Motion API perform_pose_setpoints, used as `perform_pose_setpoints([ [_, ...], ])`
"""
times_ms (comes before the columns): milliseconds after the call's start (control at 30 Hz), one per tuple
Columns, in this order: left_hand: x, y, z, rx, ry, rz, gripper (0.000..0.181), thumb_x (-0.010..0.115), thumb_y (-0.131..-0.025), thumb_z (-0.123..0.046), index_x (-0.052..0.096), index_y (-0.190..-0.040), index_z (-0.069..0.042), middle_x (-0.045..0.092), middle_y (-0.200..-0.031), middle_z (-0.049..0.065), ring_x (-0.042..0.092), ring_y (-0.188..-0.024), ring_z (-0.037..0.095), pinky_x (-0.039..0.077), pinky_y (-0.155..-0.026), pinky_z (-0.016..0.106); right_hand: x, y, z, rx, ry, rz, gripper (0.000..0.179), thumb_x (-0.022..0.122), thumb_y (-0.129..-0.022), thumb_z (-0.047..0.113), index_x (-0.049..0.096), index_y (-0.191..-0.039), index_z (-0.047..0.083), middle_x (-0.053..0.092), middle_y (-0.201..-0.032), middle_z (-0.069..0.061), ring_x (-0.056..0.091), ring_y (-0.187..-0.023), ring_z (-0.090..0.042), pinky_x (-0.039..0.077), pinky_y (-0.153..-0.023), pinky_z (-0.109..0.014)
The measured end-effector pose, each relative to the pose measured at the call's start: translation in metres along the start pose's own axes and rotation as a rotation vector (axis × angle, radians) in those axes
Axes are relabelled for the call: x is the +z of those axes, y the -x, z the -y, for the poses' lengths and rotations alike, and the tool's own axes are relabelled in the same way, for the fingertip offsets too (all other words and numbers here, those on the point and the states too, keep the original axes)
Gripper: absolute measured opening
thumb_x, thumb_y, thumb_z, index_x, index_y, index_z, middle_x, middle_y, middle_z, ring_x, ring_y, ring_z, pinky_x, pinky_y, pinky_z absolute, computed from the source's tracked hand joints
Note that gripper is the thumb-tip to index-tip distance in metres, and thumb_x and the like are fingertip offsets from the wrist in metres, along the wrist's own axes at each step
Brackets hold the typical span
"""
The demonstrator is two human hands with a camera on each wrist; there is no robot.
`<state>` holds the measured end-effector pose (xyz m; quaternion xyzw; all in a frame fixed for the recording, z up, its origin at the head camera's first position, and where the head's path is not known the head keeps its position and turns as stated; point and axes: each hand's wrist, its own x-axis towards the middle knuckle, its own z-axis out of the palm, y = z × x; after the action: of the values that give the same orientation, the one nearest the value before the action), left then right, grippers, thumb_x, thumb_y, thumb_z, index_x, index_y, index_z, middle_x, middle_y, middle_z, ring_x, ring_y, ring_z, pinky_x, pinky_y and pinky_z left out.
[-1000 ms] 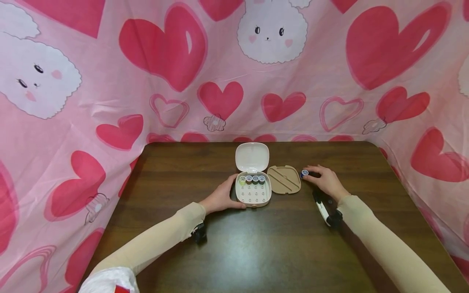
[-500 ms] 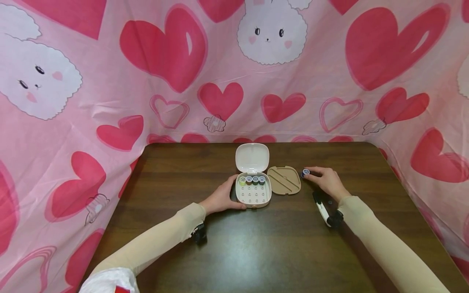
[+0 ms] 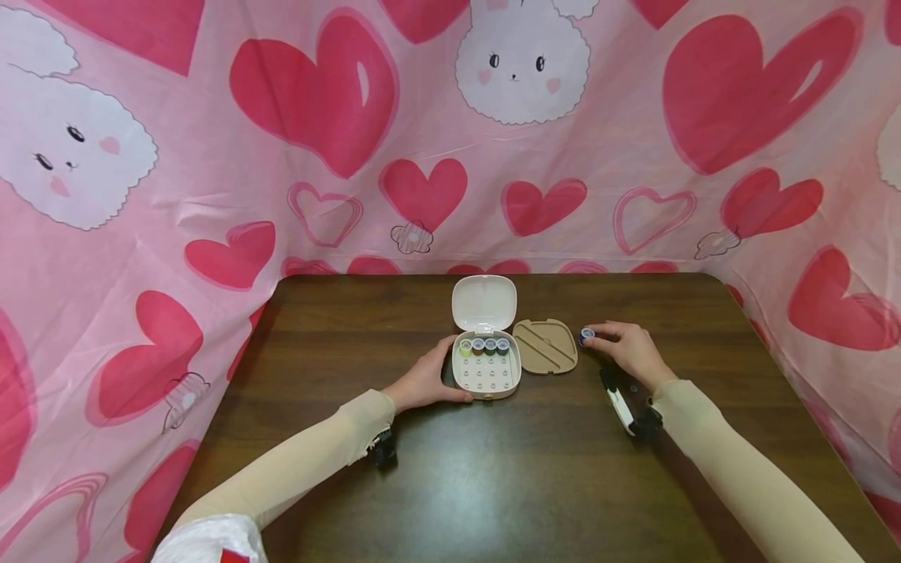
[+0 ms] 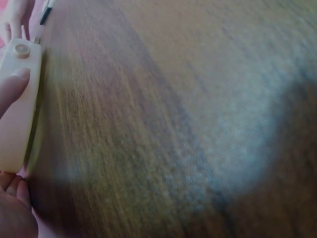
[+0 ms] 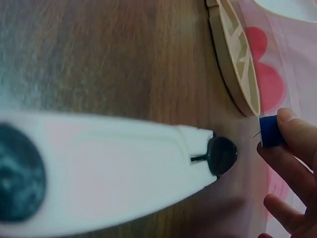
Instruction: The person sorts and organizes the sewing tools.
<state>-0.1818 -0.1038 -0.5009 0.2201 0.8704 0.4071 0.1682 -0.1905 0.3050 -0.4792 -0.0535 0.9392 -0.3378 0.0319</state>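
My left hand (image 3: 425,382) holds the left side of an open cream sewing box (image 3: 487,396), its thumb along the front edge. In the left wrist view the thumb presses the box front (image 4: 20,124) near a round button. Inside, a back row holds thread spools (image 3: 490,346), one yellow-green and the others dark, with rows of small pegs in front. To the right, my right hand (image 3: 629,352) pinches a blue thread spool (image 3: 587,335) between thumb and fingers. A short loose thread end sticks out from the spool (image 5: 270,131) in the right wrist view.
A beige divided tray (image 3: 545,346) lies between the box and my right hand. A white tool with black ends (image 3: 620,403) lies near my right wrist, beside a small dark disc (image 3: 633,389). Pink heart-patterned cloth hangs behind the brown table (image 3: 450,485).
Between the earlier frames and now, my right hand and the blue spool shift very slightly. My left hand stays in place on the sewing box.
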Motion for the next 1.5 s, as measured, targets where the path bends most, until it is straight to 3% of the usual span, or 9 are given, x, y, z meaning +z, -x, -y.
perform_pose_setpoints([
  [600, 0.0, -0.001, 0.001, -0.007, 0.004, -0.006, 0.115, 0.095, -0.075, -0.038, 0.025, -0.162, -0.011, 0.04, -0.161, 0.012, 0.042, -0.146, 0.028, 0.032, -0.122, 0.048, 0.003, 0.003, 0.009, -0.071, 0.016, -0.031, 0.043, 0.077, -0.096, 0.033, 0.074, -0.126, 0.002, 0.058, -0.14, -0.033, 0.052, -0.132, -0.053, 0.036, -0.111, -0.068],
  [1500, 0.0, -0.001, 0.001, 0.01, -0.004, -0.003, 0.115, 0.096, -0.074, -0.038, 0.026, -0.161, -0.009, 0.041, -0.16, 0.013, 0.042, -0.145, 0.029, 0.031, -0.122, 0.048, 0.015, 0.008, 0.05, -0.11, -0.049, -0.048, 0.038, 0.081, -0.093, 0.028, 0.077, -0.121, 0.003, 0.059, -0.14, -0.03, 0.049, -0.135, -0.045, 0.038, -0.11, -0.065],
])
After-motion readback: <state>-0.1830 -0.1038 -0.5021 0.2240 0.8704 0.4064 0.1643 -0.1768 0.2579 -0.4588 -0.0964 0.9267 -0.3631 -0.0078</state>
